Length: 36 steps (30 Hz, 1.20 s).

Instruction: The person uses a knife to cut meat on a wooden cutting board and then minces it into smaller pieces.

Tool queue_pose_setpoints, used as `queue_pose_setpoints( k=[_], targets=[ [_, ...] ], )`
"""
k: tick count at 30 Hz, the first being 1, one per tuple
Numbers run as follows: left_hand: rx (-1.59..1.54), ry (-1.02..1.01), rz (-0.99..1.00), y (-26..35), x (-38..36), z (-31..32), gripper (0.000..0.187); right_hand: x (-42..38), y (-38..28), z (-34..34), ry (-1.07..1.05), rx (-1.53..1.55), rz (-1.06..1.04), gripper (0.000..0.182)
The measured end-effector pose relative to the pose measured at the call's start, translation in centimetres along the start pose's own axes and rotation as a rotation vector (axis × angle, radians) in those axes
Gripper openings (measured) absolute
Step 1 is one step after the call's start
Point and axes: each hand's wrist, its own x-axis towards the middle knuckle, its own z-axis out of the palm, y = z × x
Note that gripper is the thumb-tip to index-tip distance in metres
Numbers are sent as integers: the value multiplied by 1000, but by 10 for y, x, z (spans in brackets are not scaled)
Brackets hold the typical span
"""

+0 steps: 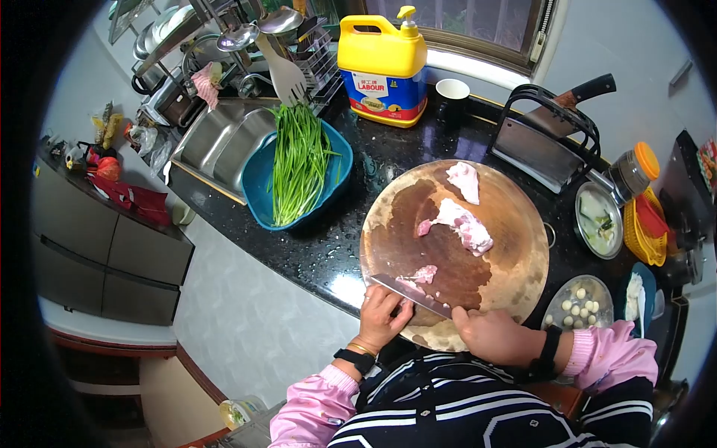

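Observation:
A round wooden chopping board [515, 254] lies on the black counter. Three pieces of raw pink meat rest on it: one at the far edge [464, 181], a larger one in the middle [463, 224], a small one [424, 276] by the near edge. My right hand [493, 334] grips the handle of a cleaver [411, 293] whose blade lies flat across the board's near edge, next to the small piece. My left hand [382, 315] rests on the board's rim with fingertips touching the blade's end.
A blue basin [258, 183] with green chives sits left of the board, beside a steel sink [216, 138]. A yellow detergent jug [382, 63], a black cup [452, 97] and a knife rack [549, 131] stand behind. Bowls [579, 302] of food stand to the right.

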Motion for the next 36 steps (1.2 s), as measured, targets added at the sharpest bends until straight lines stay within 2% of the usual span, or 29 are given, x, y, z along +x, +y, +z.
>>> queue_pose_setpoints(
  k=[3,5,9,11,15,19,25,30,32,36],
  targets=[
    [-23,-6,-25,-2,-1,-1,17,19,-2,1,-54,-33,22,8],
    [-30,-5,0,-3,-1,-1,18,39,0,4,80,-56,-95,12],
    [-48,-28,31,-1,0,-3,22,88,-2,10,144,25,-68,15],
    [-44,-19,45,0,1,-3,23,103,5,4,189,38,-139,18],
    [-40,10,58,-2,0,-2,22,90,14,-9,168,60,-32,16],
    [-46,42,44,1,-2,0,20,44,6,-23,115,-53,-44,9],
    [-19,44,19,0,-5,2,21,-4,3,-15,46,-42,-46,13],
    [-21,33,16,1,-1,-1,17,-6,2,-4,52,-48,-9,17],
    [-24,28,8,0,-1,-1,17,1,-1,-4,-7,-57,-11,25],
    [-40,19,-9,-3,-2,-1,17,33,-4,4,26,-36,-34,22]
  ],
)
